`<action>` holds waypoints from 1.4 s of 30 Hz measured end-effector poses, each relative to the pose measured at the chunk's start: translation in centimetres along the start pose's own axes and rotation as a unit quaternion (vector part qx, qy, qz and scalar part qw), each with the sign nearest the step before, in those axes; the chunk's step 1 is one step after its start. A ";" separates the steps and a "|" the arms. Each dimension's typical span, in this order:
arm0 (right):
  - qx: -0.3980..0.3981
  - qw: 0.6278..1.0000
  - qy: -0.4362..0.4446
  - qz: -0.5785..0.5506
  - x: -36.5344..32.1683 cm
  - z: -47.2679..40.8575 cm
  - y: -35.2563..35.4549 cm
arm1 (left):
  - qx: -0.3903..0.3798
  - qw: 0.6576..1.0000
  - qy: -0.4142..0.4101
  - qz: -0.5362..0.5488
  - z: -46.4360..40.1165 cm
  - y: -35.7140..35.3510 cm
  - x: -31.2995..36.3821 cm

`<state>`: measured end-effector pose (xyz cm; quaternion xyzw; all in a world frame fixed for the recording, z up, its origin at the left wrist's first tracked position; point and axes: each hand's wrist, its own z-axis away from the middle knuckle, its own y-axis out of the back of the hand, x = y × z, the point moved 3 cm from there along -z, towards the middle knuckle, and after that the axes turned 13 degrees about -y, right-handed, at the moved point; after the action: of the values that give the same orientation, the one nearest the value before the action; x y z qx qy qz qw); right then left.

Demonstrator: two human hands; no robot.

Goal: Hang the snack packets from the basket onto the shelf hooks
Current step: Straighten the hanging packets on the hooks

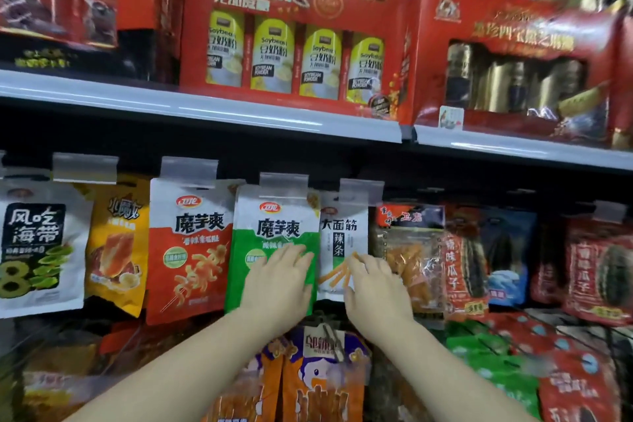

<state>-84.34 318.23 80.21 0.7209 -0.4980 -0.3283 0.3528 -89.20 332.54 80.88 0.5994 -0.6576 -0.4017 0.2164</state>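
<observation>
Green-and-white hanging snack packet lies flat under the left grip, fingers straight; white packet touches the right grip's relaxed, spread fingers.

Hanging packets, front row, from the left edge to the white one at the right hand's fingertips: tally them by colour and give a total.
White packets: 2
Yellow packet: 1
Red-and-white packet: 1
Green-and-white packet: 1
Total: 5
</observation>
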 end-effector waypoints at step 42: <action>0.002 0.994 0.091 0.059 1.6 -19.2 -6.5 | -0.061 0.988 0.071 -0.125 -18.8 -8.1 -3.7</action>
<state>-64.83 321.84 84.85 0.7178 -0.5061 -0.2385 0.4143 -69.06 331.38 86.19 0.6890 -0.5351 -0.4219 0.2470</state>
